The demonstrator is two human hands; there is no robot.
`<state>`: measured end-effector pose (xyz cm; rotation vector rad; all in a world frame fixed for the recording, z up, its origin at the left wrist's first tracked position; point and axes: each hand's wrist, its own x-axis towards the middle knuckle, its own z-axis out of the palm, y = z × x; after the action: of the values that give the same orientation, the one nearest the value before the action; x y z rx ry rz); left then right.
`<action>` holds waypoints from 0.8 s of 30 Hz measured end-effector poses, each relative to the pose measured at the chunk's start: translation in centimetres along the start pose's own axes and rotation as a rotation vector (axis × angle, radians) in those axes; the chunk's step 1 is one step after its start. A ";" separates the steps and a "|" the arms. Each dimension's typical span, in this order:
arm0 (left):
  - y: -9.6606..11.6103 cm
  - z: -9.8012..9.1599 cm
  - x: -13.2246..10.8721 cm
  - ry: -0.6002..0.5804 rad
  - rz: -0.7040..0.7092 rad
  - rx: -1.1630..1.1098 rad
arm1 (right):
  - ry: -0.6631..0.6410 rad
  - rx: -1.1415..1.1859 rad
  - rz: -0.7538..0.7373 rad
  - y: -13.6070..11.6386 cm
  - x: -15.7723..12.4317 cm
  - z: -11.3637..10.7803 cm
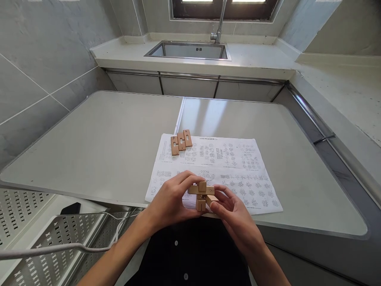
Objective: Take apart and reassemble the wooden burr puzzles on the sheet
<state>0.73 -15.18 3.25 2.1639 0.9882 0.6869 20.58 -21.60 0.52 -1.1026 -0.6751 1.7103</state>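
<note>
Both my hands hold a small wooden puzzle (202,194) of crossed notched bars, just above the table's near edge. My left hand (172,200) grips it from the left, fingers curled round the bars. My right hand (230,208) pinches its right side with thumb and fingertips. Under the hands lies a printed instruction sheet (238,167) with rows of small diagrams. Three loose wooden pieces (181,142) lie side by side on the sheet's far left corner, well beyond my hands.
The grey table (104,143) has a seam down its middle. Behind it stands a counter with a steel sink (190,51) and tap (218,24). A perforated metal shelf (59,234) and a white cable (53,249) sit at lower left.
</note>
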 end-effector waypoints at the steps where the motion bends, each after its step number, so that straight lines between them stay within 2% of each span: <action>1: 0.0 0.0 0.0 0.000 -0.001 0.006 | 0.011 0.000 -0.008 0.0 0.0 0.1; 4: 0.1 0.0 0.1 0.000 0.004 0.010 | 0.025 -0.004 -0.017 0.0 0.0 0.3; 10: 0.3 -0.1 0.1 -0.002 0.024 0.014 | -0.038 0.018 0.018 -0.1 -0.1 0.1; 16: 0.0 -0.3 0.3 -0.012 0.080 0.086 | 0.020 -0.001 0.031 -0.2 -0.4 0.1; 24: 0.0 0.1 0.4 -0.051 0.142 0.136 | 0.008 0.014 0.037 -0.6 -0.5 0.6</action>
<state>1.04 -14.85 3.31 2.3761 0.8842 0.6433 20.35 -21.83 1.47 -1.1185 -0.6405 1.7384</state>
